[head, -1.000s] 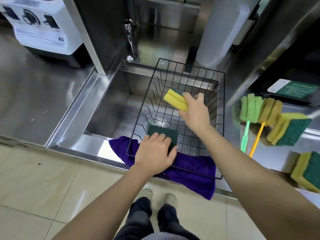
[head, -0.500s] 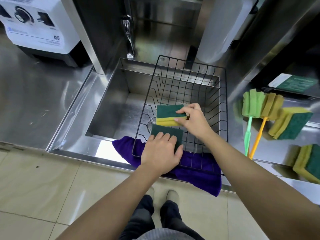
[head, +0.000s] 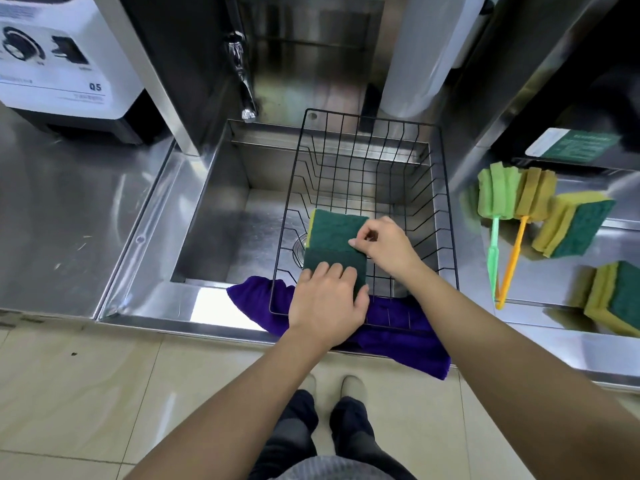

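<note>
Head view, single entry: sponges being laid into a wire basket (head: 447, 202) that sits in a steel sink (head: 211, 216), its near rim resting on a purple cloth (head: 408, 341) draped over the sink's front edge. Step in hand, as judged: placing the second sponge beside the first on the basket floor. Far sponge (head: 334, 228): rectangular slab, coarse dark-green scouring face up, a strip of soft yellow foam showing along its left edge; it lies in the basket's near-left part and touches the near sponge (head: 330, 261), a like slab with its green face up. Right hand (head: 388, 247): thumb and forefinger pinch the far sponge's right edge, the other fingers curled. Left hand (head: 327, 303): fingers laid fairly flat over the near sponge, pressing it down, thumb along its right side. Next move, as judged: settle the far sponge flush against its neighbour, let go, then reach right for another; the foam gives, so a light pinch serves. Basket: thin black wire, open grid, rigid. Remaining stock on the steel desk (head: 554, 327) to the right: two stacks of sponges (head: 578, 226) and two sponge-headed brushes (head: 509, 199) with green and orange plastic handles.
</note>
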Motion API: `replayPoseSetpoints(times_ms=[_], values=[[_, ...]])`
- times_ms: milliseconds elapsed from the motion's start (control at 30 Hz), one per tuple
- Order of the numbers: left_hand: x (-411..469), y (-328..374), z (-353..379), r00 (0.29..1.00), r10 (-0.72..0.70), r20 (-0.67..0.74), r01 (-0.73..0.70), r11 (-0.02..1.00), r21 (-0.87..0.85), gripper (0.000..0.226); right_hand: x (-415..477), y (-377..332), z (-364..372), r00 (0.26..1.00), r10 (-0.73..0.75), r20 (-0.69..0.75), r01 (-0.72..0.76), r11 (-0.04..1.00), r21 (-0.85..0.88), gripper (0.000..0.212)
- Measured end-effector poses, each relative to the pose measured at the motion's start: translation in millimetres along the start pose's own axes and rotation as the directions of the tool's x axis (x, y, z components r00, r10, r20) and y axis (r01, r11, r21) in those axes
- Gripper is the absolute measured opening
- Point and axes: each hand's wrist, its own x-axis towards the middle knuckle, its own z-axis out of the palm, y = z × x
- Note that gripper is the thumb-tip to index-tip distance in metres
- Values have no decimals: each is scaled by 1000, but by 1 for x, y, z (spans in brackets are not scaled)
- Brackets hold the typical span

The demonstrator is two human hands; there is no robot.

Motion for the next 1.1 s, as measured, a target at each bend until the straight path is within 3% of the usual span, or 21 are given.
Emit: replayPoseSetpoints(times_ms=[167, 267, 467, 600, 733, 833, 933, 1100], values=[[-1, 0, -1, 999, 19, 40, -19, 1000, 1, 37, -5, -2, -4, 999, -17, 37, 19, 999, -35, 8], [-1, 2, -4, 998, 41, 50, -42, 999, 22, 44, -9, 0, -11, 999, -44, 26, 45, 998, -41, 14], [3, 41, -5, 977, 195, 81, -197, 980, 15, 50, -25, 12, -48, 989, -26, -149, 35, 998, 58, 13], [10, 69, -1, 945, 291, 148, -295, 955, 10, 57, -42, 20, -88, 937, -47, -345, 53, 999, 11, 15], [12, 90, 7, 923, 331, 196, -346, 937, 52, 55, -60, 60, -128, 822, 141, -552, -123, 990, 70, 18], [12, 98, 13, 912, 349, 214, -373, 924, 83, 54, -78, 104, -154, 670, 315, -672, -344, 934, 94, 29], [13, 102, 16, 914, 350, 206, -372, 925, 77, 54, -100, 145, -172, 531, 372, -761, -564, 826, 10, 42], [12, 107, 18, 915, 337, 222, -360, 931, 69, 51, -122, 188, -183, 454, 547, -704, -744, 667, 39, 66]])
